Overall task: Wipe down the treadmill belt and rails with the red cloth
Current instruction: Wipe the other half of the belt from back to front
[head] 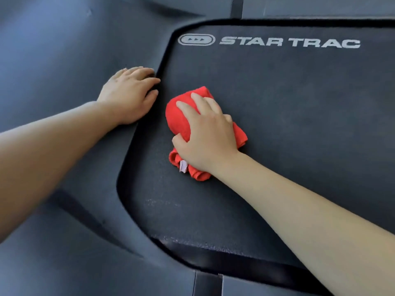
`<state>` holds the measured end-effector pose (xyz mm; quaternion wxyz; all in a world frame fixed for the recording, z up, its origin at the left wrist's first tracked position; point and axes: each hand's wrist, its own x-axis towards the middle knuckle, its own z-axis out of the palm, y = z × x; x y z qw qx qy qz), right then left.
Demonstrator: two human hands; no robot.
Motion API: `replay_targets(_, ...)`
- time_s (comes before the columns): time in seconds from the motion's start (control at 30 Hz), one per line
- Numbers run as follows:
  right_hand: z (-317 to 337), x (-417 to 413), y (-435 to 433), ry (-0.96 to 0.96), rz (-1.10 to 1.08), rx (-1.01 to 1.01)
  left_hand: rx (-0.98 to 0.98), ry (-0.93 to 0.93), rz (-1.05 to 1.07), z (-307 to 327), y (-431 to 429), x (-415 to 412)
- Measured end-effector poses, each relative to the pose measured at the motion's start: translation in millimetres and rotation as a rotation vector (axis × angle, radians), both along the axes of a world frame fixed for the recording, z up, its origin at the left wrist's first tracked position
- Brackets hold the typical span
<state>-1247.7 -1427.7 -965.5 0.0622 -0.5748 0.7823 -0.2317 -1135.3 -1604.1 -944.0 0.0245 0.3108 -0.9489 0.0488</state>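
right hand grips bunched red cloth, pressing it on treadmill belt near its left edge. left hand flat, fingers spread, on side rail.

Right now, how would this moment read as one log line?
right hand: holds red cloth on belt | left hand: rests on side rail | stage: belt wipe

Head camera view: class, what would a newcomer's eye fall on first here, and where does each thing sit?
The bright red cloth stands out first, bunched on the dark belt under the right hand, which grips it. Next come the white STAR TRAC letters across the belt's far end. The left hand rests flat on the side rail at the belt's left edge.
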Motion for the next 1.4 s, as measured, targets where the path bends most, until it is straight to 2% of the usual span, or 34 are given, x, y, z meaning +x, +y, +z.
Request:
replay_targets(0.17, 0, 41, 48, -0.005, -0.011, 0.027, 0.006, -0.133, -0.08, 16, 44, 54)
replay_targets(0.3, 0, 53, 50, -0.026, -0.018, 0.031, -0.034, -0.219, -0.055, 29, 66, 94)
replay_targets(0.6, 8, 80, -10, -0.092, -0.089, 0.026, -0.025, -0.166, -0.037, 25, 62, 98)
replay_targets(0.9, 7, 90, 49, -0.048, -0.016, 0.056, -0.034, -0.094, -0.046, 17, 57, 100)
replay_targets(1.07, 7, 88, 83, -0.055, -0.144, 0.05, 0.014, -0.1, -0.12, 10, 59, 96)
replay_targets(1.2, 6, 67, 100, -0.036, -0.285, 0.042, 0.153, -0.109, -0.192, 10, 70, 83)
replay_targets(1.4, 6, 47, 81, -0.025, -0.356, 0.063, 0.275, -0.097, -0.167, -3, 111, 51)
